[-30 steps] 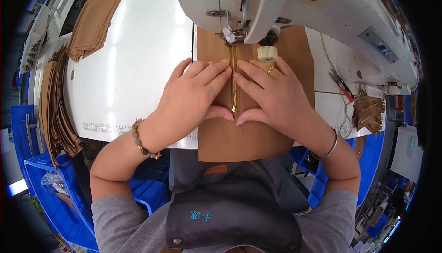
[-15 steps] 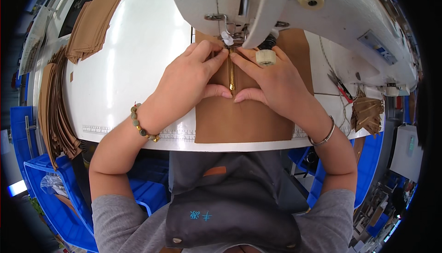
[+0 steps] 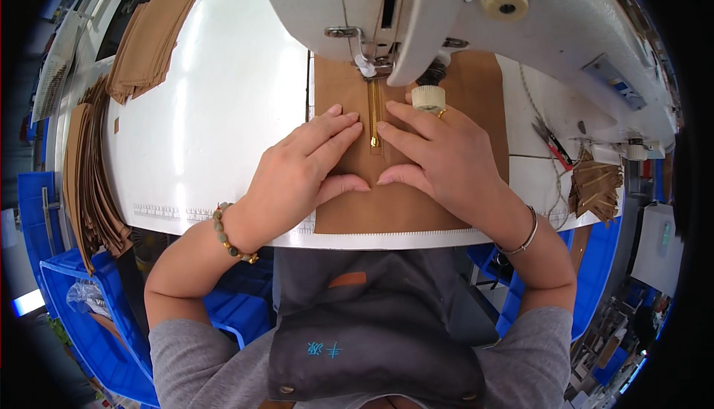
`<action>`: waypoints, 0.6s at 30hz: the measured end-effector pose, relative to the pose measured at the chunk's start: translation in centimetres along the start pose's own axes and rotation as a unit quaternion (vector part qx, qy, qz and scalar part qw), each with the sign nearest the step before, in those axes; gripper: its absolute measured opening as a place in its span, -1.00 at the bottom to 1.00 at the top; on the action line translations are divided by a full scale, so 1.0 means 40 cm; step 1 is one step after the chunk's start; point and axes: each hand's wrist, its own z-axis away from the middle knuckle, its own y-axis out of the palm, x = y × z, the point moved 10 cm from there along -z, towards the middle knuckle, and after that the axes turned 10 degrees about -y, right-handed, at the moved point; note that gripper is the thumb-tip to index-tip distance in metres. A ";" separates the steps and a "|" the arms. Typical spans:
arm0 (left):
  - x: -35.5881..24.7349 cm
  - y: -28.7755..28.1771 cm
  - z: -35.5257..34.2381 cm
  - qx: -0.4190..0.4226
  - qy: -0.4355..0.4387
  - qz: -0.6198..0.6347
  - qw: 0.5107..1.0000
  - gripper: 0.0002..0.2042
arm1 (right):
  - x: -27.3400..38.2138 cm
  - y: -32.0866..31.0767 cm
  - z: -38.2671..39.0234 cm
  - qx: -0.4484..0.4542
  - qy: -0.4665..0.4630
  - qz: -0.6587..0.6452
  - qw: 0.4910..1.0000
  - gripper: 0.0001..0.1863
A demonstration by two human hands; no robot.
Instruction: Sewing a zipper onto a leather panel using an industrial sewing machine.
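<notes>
A brown fabric panel [image 3: 416,212] lies flat under the head of a white sewing machine [image 3: 439,7]. Down its middle runs a gold zipper [image 3: 374,111], its slider at the near end and its far end beneath the presser foot [image 3: 378,68]. To the left of the zipper, my left hand [image 3: 301,160] rests flat on the panel with fingers stretched out. My right hand [image 3: 442,149] presses on the fabric at the zipper's right, fingers spread and thumb pointing toward the left thumb. Neither hand grips anything. The machine's cream knob partly covers the right fingers.
Stacked brown fabric pieces [image 3: 152,41] lie at the far left, and a thick bundle [image 3: 93,178] hangs over the left edge. Scissors [image 3: 552,145] and small brown pieces [image 3: 595,186] sit on the right. Blue bins [image 3: 97,312] stand below the white table [image 3: 208,111].
Both hands have slid back toward me, away from the presser foot. The fingertips have moved off the zipper's far end, leaving more of the zipper uncovered. The panel has hardly shifted.
</notes>
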 end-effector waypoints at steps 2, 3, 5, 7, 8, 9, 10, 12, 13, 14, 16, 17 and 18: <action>-0.011 -0.001 0.000 -0.005 0.014 -0.007 1.000 -0.33 | 0.016 0.002 0.003 0.002 -0.023 0.003 1.000 -0.33; -0.019 -0.002 -0.001 -0.006 0.027 -0.015 1.000 -0.33 | 0.020 -0.001 0.003 -0.005 -0.030 0.004 1.000 -0.33; -0.026 0.002 -0.005 0.006 0.032 -0.031 0.999 -0.33 | 0.022 0.012 0.005 0.027 -0.033 0.021 0.999 -0.29; -0.031 0.004 -0.008 0.020 0.036 -0.046 0.998 -0.33 | 0.026 0.007 0.002 0.021 -0.042 0.022 0.999 -0.29; -0.034 0.004 -0.010 0.026 0.043 -0.051 0.997 -0.34 | 0.028 0.009 0.002 0.029 -0.045 0.029 0.998 -0.29; -0.036 0.006 -0.011 0.033 0.049 -0.056 0.997 -0.35 | 0.031 0.003 0.001 0.021 -0.048 0.025 0.998 -0.29; -0.036 0.002 -0.014 0.029 0.048 -0.054 0.997 -0.35 | 0.030 0.006 0.002 0.031 -0.048 0.028 0.998 -0.28; -0.035 0.004 -0.017 0.038 0.057 -0.056 0.996 -0.37 | 0.030 0.009 0.000 0.041 -0.051 0.031 0.997 -0.28; -0.032 0.001 -0.021 0.032 0.057 -0.054 0.996 -0.37 | 0.024 0.010 -0.003 0.043 -0.046 0.031 0.998 -0.28; -0.031 0.000 -0.025 0.027 0.059 -0.055 0.996 -0.37 | 0.017 0.016 -0.005 0.052 -0.037 0.033 0.997 -0.28; -0.024 -0.001 -0.037 0.019 0.062 -0.056 0.996 -0.37 | 0.004 0.013 -0.014 0.035 -0.032 0.018 0.999 -0.31; -0.020 -0.002 -0.045 0.014 0.063 -0.059 0.996 -0.38 | -0.009 0.013 -0.018 0.030 -0.018 0.006 0.999 -0.35; -0.015 0.000 -0.052 0.013 0.063 -0.064 0.996 -0.38 | -0.014 0.014 -0.024 0.026 -0.023 0.005 0.999 -0.35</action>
